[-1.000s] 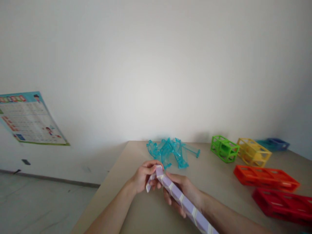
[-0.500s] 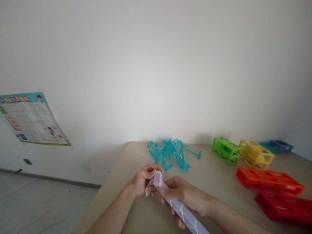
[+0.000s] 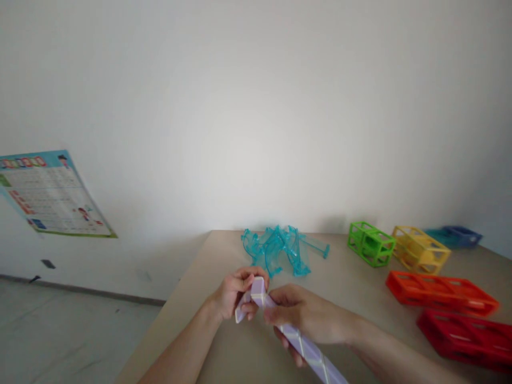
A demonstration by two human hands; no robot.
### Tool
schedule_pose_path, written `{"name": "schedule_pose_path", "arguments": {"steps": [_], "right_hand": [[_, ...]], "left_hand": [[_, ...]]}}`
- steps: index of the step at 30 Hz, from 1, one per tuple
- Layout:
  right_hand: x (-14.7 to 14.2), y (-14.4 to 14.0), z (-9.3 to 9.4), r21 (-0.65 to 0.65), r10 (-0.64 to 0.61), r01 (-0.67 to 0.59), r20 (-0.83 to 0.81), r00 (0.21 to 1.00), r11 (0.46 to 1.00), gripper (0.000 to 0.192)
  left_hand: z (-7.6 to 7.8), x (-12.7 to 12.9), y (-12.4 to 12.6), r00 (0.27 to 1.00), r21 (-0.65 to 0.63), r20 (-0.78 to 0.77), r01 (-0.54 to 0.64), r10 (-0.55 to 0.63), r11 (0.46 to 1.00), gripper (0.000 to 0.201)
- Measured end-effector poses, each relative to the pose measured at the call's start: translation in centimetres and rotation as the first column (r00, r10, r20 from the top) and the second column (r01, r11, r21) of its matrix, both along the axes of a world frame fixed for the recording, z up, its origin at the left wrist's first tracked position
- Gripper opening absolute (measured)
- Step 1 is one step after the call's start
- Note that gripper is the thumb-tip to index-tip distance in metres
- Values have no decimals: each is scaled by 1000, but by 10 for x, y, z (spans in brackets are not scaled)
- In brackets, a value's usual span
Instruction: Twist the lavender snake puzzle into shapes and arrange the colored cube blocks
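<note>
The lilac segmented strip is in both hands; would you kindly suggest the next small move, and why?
Perhaps turn the left hand slightly to adjust the bent end of the lilac segmented strip: that hand holds this end, while the right hand grips the straight length near the bend, which should steady it.

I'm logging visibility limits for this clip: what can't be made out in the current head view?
Head view:
- Purple strip: its near end is cut off by the bottom edge; part is covered by the right hand.
- Right hand: fingers partly hidden behind the strip.
- Left hand: fingers partly hidden by the strip's folded end.
- Red frame: cut off by the right edge.
- Poster: cut off by the left edge; print too small and blurred.
</note>
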State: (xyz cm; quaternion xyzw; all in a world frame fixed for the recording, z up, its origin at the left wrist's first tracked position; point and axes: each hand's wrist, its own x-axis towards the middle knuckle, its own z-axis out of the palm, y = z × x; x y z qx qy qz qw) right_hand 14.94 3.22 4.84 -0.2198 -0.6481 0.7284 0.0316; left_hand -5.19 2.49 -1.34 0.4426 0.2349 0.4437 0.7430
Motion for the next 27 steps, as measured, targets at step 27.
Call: {"name": "schedule_pose_path", "arguments": {"steps": [27], "right_hand": [[5, 16, -19, -429, -43, -8, -109, 993, 903, 33]], "left_hand": [[9, 3, -2, 999, 200, -42, -1, 10, 980, 32]]}}
